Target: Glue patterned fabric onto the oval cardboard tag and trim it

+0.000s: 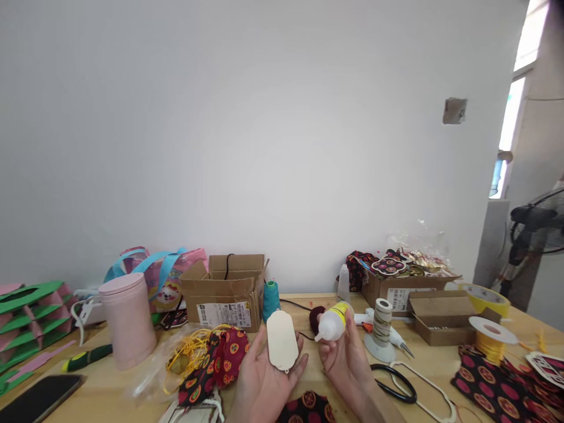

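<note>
On the palm of my left hand [259,382] rests a flat cream plaque [282,341] with scalloped ends and a small loop at top and bottom. My fingers curl round its edges and steady it. My right hand [350,364] grips a glue bottle [335,321], clear with a yellow label, tilted so its nozzle points down and left towards the plaque. The nozzle is apart from the plaque. Below the hands lies a piece of dark patterned fabric [308,408]. Just left of my left hand is more red and black patterned fabric [215,364].
A cardboard box [224,294] and a teal thread cone [271,299] stand behind. Right are a glue gun [399,341], a thread spool [382,329], black-handled scissors [396,382] and a filled box [405,288]. Left stand a pink canister [127,320], a screwdriver [88,356] and a phone [42,399].
</note>
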`<state>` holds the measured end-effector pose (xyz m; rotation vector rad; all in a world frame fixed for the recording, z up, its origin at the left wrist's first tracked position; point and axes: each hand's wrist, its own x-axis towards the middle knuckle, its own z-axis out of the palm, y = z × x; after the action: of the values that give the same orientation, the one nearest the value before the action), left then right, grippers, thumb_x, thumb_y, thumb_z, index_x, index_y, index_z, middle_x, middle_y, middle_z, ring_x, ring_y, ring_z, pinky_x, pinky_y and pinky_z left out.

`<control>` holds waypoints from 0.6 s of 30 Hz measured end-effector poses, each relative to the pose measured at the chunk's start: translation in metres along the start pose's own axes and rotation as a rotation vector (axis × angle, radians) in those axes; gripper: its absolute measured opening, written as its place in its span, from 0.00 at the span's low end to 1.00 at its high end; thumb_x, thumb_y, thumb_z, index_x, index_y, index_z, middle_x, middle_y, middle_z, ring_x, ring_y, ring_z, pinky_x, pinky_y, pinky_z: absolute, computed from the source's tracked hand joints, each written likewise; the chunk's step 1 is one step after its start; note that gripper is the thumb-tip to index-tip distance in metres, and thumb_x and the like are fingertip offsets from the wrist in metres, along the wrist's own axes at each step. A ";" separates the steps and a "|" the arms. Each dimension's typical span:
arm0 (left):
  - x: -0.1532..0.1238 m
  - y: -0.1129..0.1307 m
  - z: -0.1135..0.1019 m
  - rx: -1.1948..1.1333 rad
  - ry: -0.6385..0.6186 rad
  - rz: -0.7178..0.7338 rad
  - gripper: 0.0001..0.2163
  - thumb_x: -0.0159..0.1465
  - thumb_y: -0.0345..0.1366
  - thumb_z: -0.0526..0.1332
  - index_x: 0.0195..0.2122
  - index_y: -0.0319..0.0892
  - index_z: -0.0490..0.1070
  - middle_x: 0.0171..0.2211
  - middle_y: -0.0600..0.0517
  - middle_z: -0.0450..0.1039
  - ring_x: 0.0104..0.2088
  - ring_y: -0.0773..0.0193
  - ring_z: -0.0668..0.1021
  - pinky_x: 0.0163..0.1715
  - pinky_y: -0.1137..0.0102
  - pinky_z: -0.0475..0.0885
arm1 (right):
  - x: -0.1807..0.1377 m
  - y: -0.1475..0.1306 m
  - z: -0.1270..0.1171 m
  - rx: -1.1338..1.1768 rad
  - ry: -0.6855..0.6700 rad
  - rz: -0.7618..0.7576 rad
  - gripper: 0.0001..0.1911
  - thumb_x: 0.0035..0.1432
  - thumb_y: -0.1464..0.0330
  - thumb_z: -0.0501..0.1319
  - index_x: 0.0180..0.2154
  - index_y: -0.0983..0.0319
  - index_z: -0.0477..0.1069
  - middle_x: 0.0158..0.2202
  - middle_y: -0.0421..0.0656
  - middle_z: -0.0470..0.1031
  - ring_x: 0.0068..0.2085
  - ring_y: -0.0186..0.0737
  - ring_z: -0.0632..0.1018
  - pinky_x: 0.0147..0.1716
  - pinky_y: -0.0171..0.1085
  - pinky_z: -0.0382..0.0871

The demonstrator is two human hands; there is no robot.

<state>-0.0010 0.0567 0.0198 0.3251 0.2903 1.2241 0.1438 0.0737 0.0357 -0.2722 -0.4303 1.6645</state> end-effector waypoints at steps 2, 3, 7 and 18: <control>0.002 -0.004 -0.001 0.026 0.046 -0.043 0.14 0.56 0.43 0.55 0.34 0.38 0.73 0.32 0.44 0.78 0.35 0.56 0.77 0.40 0.58 0.66 | 0.005 0.001 -0.009 -0.034 0.014 -0.004 0.15 0.41 0.60 0.66 0.30 0.62 0.70 0.23 0.35 0.76 0.14 0.23 0.69 0.14 0.22 0.66; 0.002 -0.007 -0.002 0.038 0.071 -0.069 0.15 0.56 0.43 0.55 0.34 0.37 0.73 0.31 0.44 0.78 0.33 0.57 0.77 0.38 0.60 0.68 | 0.009 0.000 -0.012 -0.050 0.018 -0.017 0.15 0.42 0.60 0.66 0.30 0.62 0.70 0.22 0.36 0.76 0.14 0.24 0.69 0.14 0.22 0.66; -0.001 -0.011 -0.008 0.053 0.107 -0.186 0.15 0.56 0.42 0.56 0.35 0.36 0.72 0.31 0.44 0.78 0.32 0.58 0.77 0.34 0.64 0.69 | 0.024 -0.010 -0.010 -0.112 0.010 -0.092 0.15 0.43 0.58 0.64 0.30 0.61 0.69 0.21 0.34 0.75 0.15 0.24 0.68 0.17 0.23 0.68; 0.002 -0.032 -0.004 0.096 0.036 -0.405 0.20 0.52 0.51 0.55 0.21 0.36 0.71 0.19 0.48 0.73 0.23 0.61 0.76 0.27 0.70 0.67 | 0.001 -0.031 0.006 -0.581 0.125 -0.333 0.13 0.33 0.74 0.71 0.26 0.64 0.72 0.25 0.42 0.78 0.29 0.41 0.76 0.28 0.34 0.70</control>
<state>0.0260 0.0495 0.0037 0.3095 0.4244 0.8189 0.1694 0.0765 0.0550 -0.6902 -0.8146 1.1624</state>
